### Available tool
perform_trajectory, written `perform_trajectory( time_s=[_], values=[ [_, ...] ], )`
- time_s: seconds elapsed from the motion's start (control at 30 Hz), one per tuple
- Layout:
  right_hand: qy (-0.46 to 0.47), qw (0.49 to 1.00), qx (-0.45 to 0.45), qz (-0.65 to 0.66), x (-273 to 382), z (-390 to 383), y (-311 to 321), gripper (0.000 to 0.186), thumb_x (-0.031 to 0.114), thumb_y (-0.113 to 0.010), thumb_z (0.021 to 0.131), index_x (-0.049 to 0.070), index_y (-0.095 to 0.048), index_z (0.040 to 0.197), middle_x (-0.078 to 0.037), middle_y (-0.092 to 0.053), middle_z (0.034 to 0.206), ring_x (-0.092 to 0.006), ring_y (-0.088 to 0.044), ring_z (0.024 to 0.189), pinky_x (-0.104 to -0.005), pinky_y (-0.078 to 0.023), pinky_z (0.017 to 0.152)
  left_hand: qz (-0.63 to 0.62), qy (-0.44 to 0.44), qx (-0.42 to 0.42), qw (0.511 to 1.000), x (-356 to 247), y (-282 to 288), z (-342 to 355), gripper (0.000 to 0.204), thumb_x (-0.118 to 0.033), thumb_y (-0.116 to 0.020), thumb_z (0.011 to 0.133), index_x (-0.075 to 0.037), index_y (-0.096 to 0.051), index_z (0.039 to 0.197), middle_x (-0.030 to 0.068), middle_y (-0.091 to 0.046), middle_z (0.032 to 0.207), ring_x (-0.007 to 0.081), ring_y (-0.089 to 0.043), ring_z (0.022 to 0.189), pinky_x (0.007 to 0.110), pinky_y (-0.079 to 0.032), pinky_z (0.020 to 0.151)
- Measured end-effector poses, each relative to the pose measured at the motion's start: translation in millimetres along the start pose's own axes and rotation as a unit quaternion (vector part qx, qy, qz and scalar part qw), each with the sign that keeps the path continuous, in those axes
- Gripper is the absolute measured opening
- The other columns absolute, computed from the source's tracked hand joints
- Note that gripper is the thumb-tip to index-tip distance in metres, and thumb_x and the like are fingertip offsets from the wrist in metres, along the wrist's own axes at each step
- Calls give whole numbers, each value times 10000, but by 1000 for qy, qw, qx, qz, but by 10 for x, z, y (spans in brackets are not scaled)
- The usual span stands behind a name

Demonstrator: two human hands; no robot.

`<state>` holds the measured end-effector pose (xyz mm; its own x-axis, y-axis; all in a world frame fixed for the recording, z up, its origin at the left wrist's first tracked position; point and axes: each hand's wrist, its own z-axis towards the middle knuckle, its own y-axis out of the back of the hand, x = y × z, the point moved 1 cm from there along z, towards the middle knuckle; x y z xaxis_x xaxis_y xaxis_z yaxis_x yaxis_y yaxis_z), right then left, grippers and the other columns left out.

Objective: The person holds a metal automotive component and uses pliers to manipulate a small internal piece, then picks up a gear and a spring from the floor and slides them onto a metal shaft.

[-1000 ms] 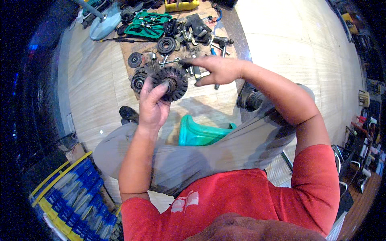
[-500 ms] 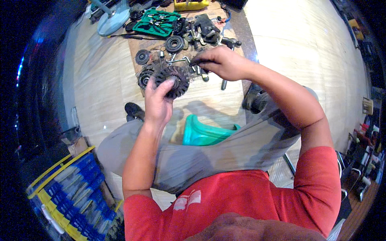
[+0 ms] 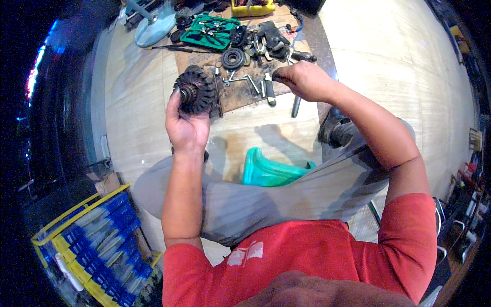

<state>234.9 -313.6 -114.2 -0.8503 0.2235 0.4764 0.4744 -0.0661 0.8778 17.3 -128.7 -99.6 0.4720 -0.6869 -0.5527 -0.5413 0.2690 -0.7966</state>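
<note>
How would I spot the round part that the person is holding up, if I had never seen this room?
Start at the brown mat spread on the pale floor and strewn with tools. At its left edge, the left hand lifts a dark, greasy toothed wheel. Unlike the flat black ring lying on the mat behind it, it is thick, ribbed all around its rim, and off the ground.
</note>
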Motion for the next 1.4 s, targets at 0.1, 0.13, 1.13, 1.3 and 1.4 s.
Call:
perform_trajectory(
  time_s=[0.1, 0.13, 1.13, 1.3, 1.4],
  values=[
    [-18, 999, -5, -28, -185, 20, -97, 163, 194, -547, 877, 85, -640, 955, -183, -618, 747, -388, -600, 713, -476, -482, 630, 23, 8, 29, 999, 93, -1, -5, 384, -202, -530, 873, 22, -533, 1185, 149, -596, 1186, 305, -558, 1111, 461, -413, 1003],
    [-24, 999, 24, -31, -203, 11, -111, 180, 203, -559, 871, 90, -634, 989, -182, -626, 776, -378, -609, 740, -478, -481, 661, 32, 10, 38, 999, 136, -1, -17, 383, -193, -528, 875, 25, -531, 1189, 149, -593, 1192, 305, -556, 1117, 460, -411, 1007],
    [-80, 995, -15, -66, -735, -69, 87, 164, 190, -507, 885, 88, -600, 974, -213, -634, 859, -399, -618, 822, -491, -486, 725, -18, 12, -40, 999, -68, -30, -126, 463, -214, -508, 872, 49, -484, 1252, 211, -527, 1269, 336, -494, 1201, 497, -336, 1065],
    [-77, 986, -48, -140, -963, -219, 265, 201, 215, -498, 901, 120, -611, 1037, -181, -651, 866, -384, -626, 837, -477, -496, 719, -42, 54, 49, 996, -32, 60, -140, 453, -181, -540, 860, 57, -489, 1242, 191, -539, 1262, 313, -507, 1192, 470, -359, 1054],
    [-103, 971, -42, -214, -985, -243, 316, 252, 228, -481, 924, 125, -607, 1117, -181, -653, 876, -382, -622, 822, -466, -495, 720, -22, 54, 26, 998, 36, 42, -161, 446, -201, -533, 866, 46, -501, 1236, 175, -554, 1251, 311, -515, 1180, 471, -357, 1053]
  ],
)
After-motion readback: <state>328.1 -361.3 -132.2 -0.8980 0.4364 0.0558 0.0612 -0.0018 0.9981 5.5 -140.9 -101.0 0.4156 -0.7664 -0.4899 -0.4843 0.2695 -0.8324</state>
